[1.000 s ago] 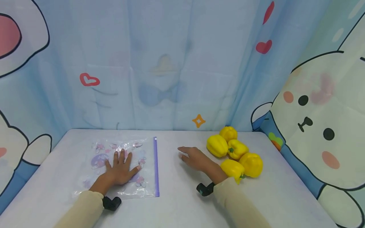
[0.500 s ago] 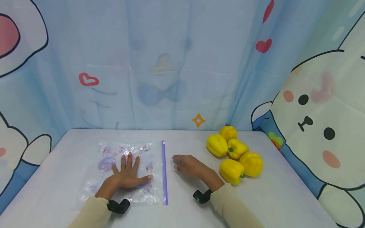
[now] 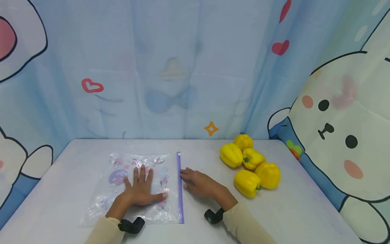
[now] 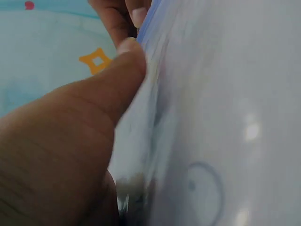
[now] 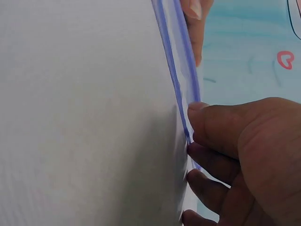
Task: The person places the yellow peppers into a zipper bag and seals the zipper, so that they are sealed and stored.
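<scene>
Fingers (image 3: 143,173) of the left hand (image 3: 141,189) lie straight and spread, palm pressed flat on the clear plastic zip bag with pink and purple prints (image 3: 122,200), thumb stuck out toward its purple zip strip (image 3: 180,189). The bag lies flat on the pale grey surface (image 3: 304,210), left of centre, zip edge on its right side. Right hand (image 3: 201,184) rests on the surface just beside that edge, fingertips touching the zip strip near its far end; from the head view the fingers look relaxed, only lightly bent. The right wrist view shows those fingertips (image 5: 197,113) curled against the strip (image 5: 176,84), touching rather than clearly pinching it. The left wrist view shows the thumb (image 4: 117,80) lying on the bag plastic next to the strip. Cream sleeves and dark wrist straps sit at the near edge. Further right, well apart from both hands, five yellow bell peppers (image 3: 248,161) sit in a tight cluster, touching each other. Behind the surface hangs a light blue cartoon curtain with red hearts and white rabbits (image 3: 182,67).
</scene>
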{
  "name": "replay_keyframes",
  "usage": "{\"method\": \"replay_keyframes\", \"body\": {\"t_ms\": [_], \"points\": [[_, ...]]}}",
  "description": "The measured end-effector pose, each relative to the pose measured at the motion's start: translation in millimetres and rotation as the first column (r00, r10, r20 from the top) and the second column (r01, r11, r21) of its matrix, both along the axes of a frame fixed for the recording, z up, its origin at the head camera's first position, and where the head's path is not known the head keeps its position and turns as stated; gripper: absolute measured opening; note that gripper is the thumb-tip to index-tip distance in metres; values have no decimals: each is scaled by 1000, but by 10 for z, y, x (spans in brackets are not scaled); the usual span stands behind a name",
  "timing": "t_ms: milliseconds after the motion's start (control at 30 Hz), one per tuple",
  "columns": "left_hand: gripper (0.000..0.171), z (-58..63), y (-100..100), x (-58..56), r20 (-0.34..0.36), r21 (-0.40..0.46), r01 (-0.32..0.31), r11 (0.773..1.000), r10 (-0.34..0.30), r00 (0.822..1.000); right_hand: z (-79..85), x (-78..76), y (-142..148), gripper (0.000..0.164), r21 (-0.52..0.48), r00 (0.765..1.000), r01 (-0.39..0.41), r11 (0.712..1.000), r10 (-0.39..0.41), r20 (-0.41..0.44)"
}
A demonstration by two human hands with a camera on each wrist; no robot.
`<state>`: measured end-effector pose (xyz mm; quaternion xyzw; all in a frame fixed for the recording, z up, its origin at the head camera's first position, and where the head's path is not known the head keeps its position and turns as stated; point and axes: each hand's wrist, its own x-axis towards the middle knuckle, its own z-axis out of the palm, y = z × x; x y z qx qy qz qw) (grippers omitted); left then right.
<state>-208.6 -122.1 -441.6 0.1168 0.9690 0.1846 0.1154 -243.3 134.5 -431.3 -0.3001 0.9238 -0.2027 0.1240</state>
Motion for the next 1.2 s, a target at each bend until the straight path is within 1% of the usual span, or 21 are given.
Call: {"method": "replay_keyframes", "body": {"t_ms": [167,233,300,367,467,500,567,600,667,733,833,967,1033,1100,1200], "points": [[118,-41,11,35,-35,-9,-4,1000,3,999,-21,20,-12,52,-16,1000,-21,1000,21,-15],[118,-55,10,46,-45,1,-6,1000,6,999,-24,28,-23,51,-30,999,-33,999,33,-15],[118,-76,16,49,-67,23,7,1000,-5,998,-27,34,-31,51,-36,1000,-28,999,27,-8],[114,-96,41,51,-101,68,36,997,-29,994,-32,41,-38,51,-29,1000,-17,999,17,-9],[98,-114,111,65,-131,147,110,983,-91,987,-48,46,-37,52,-11,1000,-5,1000,5,-16],[91,-111,141,75,-127,178,132,975,-110,986,-54,47,-36,52,-5,1000,-7,1000,7,-24],[80,-103,198,96,-99,208,163,964,-145,984,-67,49,-34,52,10,999,-12,1000,13,-41],[77,-96,221,106,-85,214,172,962,-158,984,-74,48,-33,52,20,998,-15,1000,16,-53],[74,-89,253,118,-57,201,179,963,-171,984,-81,50,-34,50,42,997,-19,999,22,-74],[78,-84,260,124,-42,181,185,966,-180,983,-86,50,-34,50,68,995,-19,997,25,-92],[91,-99,236,110,-33,148,202,968,-200,979,-82,48,-31,48,89,994,-19,996,29,-110],[100,-134,170,73,-22,103,209,972,-208,978,-60,41,-20,48,78,994,-24,997,32,-106],[101,-144,135,53,-7,85,198,977,-198,980,-52,34,-13,48,72,994,-27,997,34,-101],[101,-143,106,36,1,93,187,978,-188,982,-49,31,-8,48,73,994,-29,997,36,-99],[98,-102,89,26,4,130,158,979,-160,987,-48,31,-6,47,76,995,-28,997,36,-96]]}}
